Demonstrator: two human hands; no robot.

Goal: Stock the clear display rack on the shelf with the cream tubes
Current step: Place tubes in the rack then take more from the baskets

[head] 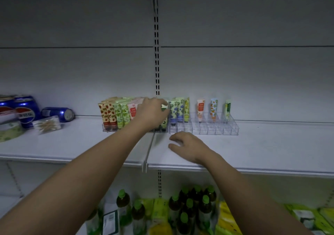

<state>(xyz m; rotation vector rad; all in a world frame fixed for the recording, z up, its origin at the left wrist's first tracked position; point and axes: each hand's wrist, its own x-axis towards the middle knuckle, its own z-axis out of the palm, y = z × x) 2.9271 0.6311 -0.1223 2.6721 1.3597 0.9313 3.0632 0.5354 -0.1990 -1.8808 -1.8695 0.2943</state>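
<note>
A clear display rack [215, 129] stands on the white shelf [271, 148], right of centre. Blue-and-green cream tubes [176, 110] fill its left end, and three single tubes [213, 109] stand further right. A second clear rack [110, 128] to its left is packed with strawberry, green and pink tubes [115, 115]. My left hand [152, 114] reaches over this packed rack and grips a green-and-white tube [164, 111] at its right end. My right hand [188, 147] rests flat on the shelf just before the right rack, fingers spread, holding nothing.
Blue cola cans [25, 111] stand and lie at the shelf's left end, with a bag of cotton swabs [47, 125] and a green roll [9, 131]. A slotted upright [156, 54] runs up the back wall. Green-capped bottles [189, 205] and packets fill the shelf below.
</note>
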